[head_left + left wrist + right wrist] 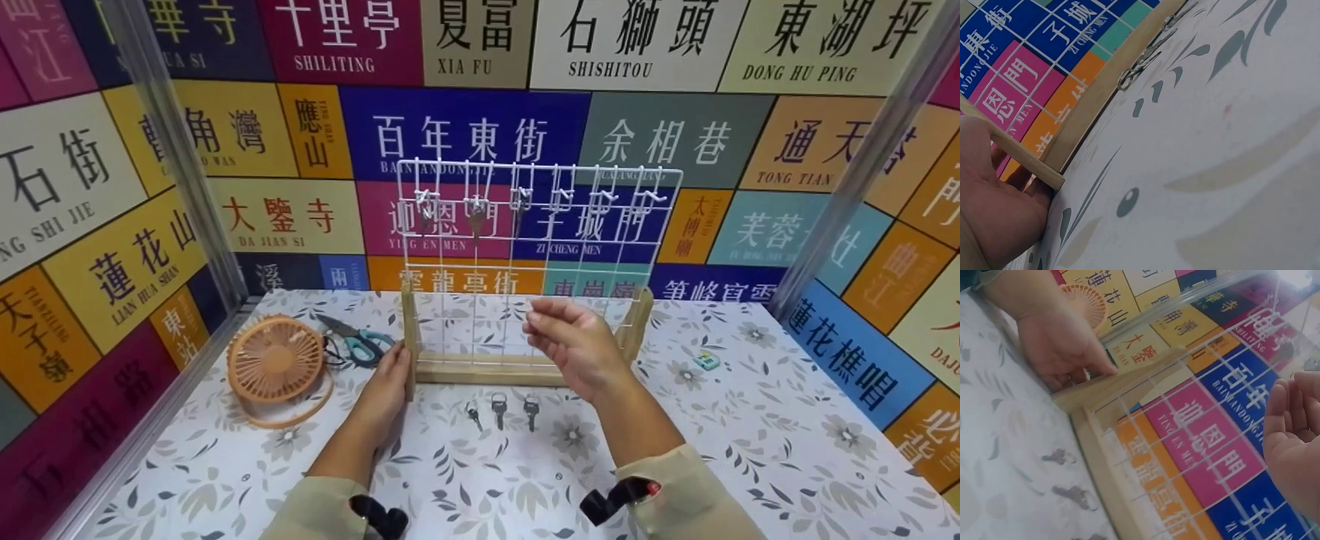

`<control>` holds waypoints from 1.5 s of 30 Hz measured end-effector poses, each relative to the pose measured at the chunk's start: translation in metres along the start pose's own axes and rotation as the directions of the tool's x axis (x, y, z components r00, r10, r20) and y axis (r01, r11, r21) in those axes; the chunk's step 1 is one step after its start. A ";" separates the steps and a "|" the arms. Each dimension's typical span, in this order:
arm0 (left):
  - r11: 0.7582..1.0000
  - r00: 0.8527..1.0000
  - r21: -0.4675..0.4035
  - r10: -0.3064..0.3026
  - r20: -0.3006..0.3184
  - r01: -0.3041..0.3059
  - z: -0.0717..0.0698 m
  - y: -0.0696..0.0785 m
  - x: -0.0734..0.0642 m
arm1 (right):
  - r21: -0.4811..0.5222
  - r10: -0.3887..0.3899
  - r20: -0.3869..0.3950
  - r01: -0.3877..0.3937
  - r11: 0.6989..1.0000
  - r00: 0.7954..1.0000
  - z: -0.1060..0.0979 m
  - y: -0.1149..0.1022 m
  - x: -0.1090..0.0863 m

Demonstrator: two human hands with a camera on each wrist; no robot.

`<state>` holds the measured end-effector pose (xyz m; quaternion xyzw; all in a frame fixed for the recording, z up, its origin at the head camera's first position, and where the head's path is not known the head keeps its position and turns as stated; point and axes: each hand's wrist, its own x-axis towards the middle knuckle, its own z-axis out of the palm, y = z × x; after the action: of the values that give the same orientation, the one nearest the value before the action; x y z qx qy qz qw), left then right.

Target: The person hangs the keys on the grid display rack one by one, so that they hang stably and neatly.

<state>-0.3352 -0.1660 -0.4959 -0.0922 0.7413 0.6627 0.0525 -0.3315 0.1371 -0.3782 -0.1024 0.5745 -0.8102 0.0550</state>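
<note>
A white wire grid rack (455,268) stands on two wooden feet joined by a wooden bar. My left hand (388,379) grips the left wooden foot (1022,156) near the table, fingers behind it in the left wrist view. Bunches of keys hang from the three left hooks: one at the far left (426,211), one beside it (476,211), another farther right (519,201). Before the grid's right half my right hand (574,341) is raised, fingers loosely bent, no object showing between them. On the table before the bar lie three keys with rings (474,414) (500,411) (532,412).
To the left stands an orange fan (277,364), with scissors (364,343) with blue-grey handles behind my left hand. A small mint-green item (706,361) lies at the right. The table's patterned cloth (787,450) meets walls covered in coloured signs (465,135).
</note>
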 end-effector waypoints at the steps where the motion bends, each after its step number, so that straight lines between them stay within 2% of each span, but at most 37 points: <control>1: 1.000 1.000 -0.001 -0.003 -0.001 0.003 0.000 -0.001 0.000 | -0.007 0.011 0.002 -0.011 1.000 1.000 -0.003 0.006 -0.001; 10: 0.999 1.000 0.016 -0.028 -0.007 0.028 -0.001 0.000 -0.002 | -0.070 0.132 -0.044 -0.135 0.988 0.990 -0.035 0.058 0.005; 15: 0.999 1.000 0.025 -0.027 -0.015 0.028 -0.003 0.001 -0.003 | -0.172 0.188 -0.100 -0.203 0.964 0.977 -0.050 0.081 0.013; 19: 1.000 1.000 -0.019 0.005 -0.005 -0.005 -0.003 0.000 -0.002 | -0.287 0.207 -0.123 -0.234 0.929 0.971 -0.061 0.094 0.016; 22: 1.000 1.000 -0.025 0.005 0.000 -0.005 -0.003 0.000 -0.001 | -0.385 0.198 -0.126 -0.231 0.894 0.972 -0.066 0.102 0.017; 28: 1.000 1.000 -0.008 -0.024 0.004 0.024 -0.002 0.001 0.000 | -0.561 0.183 -0.131 -0.225 0.797 0.974 -0.072 0.107 0.016; 39: 0.999 0.999 -0.016 -0.038 0.006 0.038 -0.002 0.001 0.000 | -0.687 0.173 -0.093 -0.189 0.701 0.980 -0.071 0.106 0.013; 45: 0.999 0.999 -0.011 -0.036 -0.002 0.036 -0.002 0.001 -0.002 | -0.723 0.174 -0.076 -0.174 0.669 0.982 -0.070 0.105 0.013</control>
<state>-0.3335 -0.1682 -0.4945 -0.1064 0.7358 0.6658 0.0629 -0.3634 0.1639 -0.4985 -0.0603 0.8551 -0.5075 0.0868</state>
